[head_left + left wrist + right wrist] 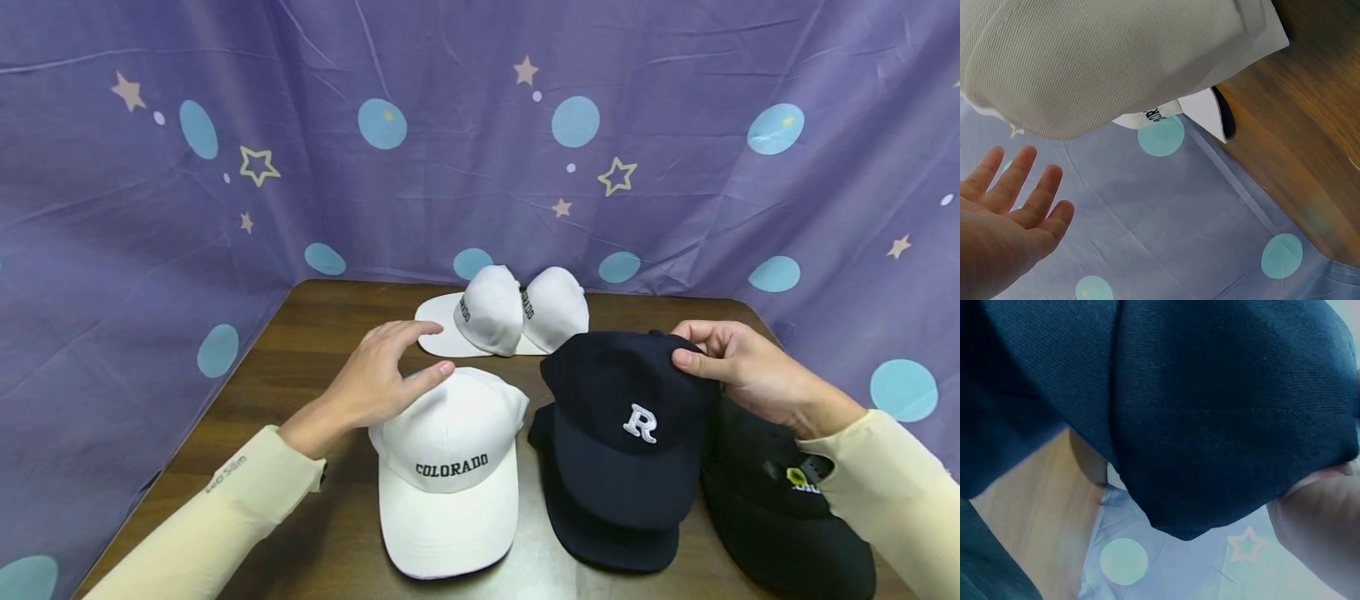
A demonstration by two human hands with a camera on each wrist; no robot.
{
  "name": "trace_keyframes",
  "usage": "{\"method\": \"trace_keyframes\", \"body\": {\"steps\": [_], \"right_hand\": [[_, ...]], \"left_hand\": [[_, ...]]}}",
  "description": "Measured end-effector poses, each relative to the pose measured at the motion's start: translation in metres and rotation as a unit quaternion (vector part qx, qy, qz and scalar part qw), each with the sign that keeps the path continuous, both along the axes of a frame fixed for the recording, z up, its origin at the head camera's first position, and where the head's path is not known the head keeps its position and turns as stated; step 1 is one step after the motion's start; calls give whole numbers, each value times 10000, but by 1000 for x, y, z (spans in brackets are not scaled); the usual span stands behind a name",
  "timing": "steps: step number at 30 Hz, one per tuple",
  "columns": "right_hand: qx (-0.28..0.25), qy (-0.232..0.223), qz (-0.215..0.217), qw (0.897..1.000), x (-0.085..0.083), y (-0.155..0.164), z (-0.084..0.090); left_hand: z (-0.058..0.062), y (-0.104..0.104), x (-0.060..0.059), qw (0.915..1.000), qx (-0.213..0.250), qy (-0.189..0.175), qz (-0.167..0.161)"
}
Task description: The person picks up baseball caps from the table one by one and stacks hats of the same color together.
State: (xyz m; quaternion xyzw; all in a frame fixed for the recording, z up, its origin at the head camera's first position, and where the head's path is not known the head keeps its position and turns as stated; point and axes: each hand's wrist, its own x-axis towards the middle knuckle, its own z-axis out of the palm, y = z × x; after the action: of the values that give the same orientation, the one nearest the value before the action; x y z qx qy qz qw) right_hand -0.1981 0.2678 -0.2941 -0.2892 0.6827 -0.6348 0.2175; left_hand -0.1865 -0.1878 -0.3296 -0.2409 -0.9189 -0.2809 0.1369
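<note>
My right hand [738, 367] pinches the back of a navy baseball cap [600, 433] with a white R on its front, thumb on the outside. Another dark cap [592, 533] lies beneath it, mostly covered, its brim showing. In the right wrist view the navy cap [1210, 412] fills most of the picture. My left hand [378, 375] hovers at the left of a white cap [457, 433] lettered COLORADO, fingers spread and holding nothing. From the left wrist, that hand [1013, 212] appears with fingers apart, below the white cap's crown [1110, 62].
Two more white caps [491, 312] sit nested in a row at the back of the wooden table [345, 308]. A black cap [780, 533] lies at the right, partly under my right sleeve. A purple patterned curtain [480, 125] hangs behind the table and along its sides.
</note>
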Motion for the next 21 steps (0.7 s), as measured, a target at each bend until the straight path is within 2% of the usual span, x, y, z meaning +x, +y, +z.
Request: {"method": "trace_keyframes", "body": {"steps": [14,21], "right_hand": [[521,-6,359,9980,1,3,-40],[766,109,299,9966,1,3,-44]], "left_hand": [[2,1,1,10000,-6,6,-7],[2,1,0,10000,-6,44,-30]]}}
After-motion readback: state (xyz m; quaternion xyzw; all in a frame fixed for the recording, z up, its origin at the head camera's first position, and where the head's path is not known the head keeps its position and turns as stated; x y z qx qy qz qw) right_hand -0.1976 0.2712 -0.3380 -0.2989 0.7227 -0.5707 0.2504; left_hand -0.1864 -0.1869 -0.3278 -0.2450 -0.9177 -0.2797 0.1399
